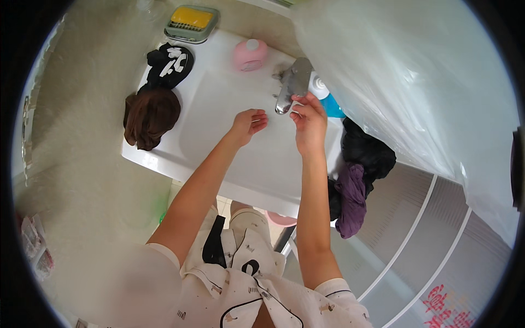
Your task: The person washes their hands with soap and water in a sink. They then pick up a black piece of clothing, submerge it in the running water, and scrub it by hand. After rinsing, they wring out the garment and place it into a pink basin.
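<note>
My left hand (249, 125) hovers over the middle of a white sink (219, 82), fingers lightly curved and nothing in them. To its right, my right hand (310, 121) is raised beside a chrome faucet (295, 85), its fingers bent and apart, holding nothing. Its fingertips overlap the faucet's edge; whether they touch the metal I cannot tell. No stream of water can be made out under the spout. A pink rounded bottle (250, 54) with a pale cap stands at the sink's back. Behind the faucet is a blue bottle (332, 105) with a white top, partly hidden.
On the left rim lie brown cloth (152, 117) and black cloth with white marks (170, 64). Black cloth (369, 153) and purple cloth (353, 199) hang at the right. A green soap dish (191, 34) holds a yellow block. Clear plastic sheeting (404, 82) drapes at right.
</note>
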The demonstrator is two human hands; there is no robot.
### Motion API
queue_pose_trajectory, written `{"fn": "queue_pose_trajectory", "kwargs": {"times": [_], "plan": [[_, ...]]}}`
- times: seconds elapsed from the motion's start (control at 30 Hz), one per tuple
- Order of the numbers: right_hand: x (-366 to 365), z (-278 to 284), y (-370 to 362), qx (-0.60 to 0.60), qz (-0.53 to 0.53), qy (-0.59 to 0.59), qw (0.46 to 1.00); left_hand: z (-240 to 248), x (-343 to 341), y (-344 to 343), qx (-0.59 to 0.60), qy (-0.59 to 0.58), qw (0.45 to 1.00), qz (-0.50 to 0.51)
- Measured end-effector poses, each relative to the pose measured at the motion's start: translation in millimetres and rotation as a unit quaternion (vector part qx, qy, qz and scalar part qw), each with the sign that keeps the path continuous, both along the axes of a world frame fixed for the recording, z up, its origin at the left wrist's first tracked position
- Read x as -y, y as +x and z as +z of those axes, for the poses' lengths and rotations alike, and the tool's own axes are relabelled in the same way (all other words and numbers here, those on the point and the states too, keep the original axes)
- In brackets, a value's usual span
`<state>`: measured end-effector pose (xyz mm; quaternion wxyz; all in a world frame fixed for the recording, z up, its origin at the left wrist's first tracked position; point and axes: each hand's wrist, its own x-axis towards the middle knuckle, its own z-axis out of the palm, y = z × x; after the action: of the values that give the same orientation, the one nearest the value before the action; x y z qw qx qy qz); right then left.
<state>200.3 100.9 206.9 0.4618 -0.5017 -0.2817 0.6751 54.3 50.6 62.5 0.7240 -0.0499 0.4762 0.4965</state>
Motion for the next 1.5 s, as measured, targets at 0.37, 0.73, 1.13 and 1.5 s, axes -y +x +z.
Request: {"fn": "queue_pose_trajectory", "kwargs": {"times": [0.37,0.73,1.13,1.5], "plan": [[23,-129,15,-0.109,-0.133,-0.16,0.972,4,-48,46,0.091,0.02,0.993,-0.068],[-8,-112,-97,-0.045,0.291,-0.105,0.95,-78,-1,-93,-0.729,0.248,0.63,-0.102],[-6,1,-8,0.276,-0.055,0.031,0.959,-107,52,70,-0.545,0.538,0.533,-0.36],[17,-110,11,0.284,-0.078,0.125,0.947,-80,0,-52,-0.803,0.3,0.442,-0.265]]}}
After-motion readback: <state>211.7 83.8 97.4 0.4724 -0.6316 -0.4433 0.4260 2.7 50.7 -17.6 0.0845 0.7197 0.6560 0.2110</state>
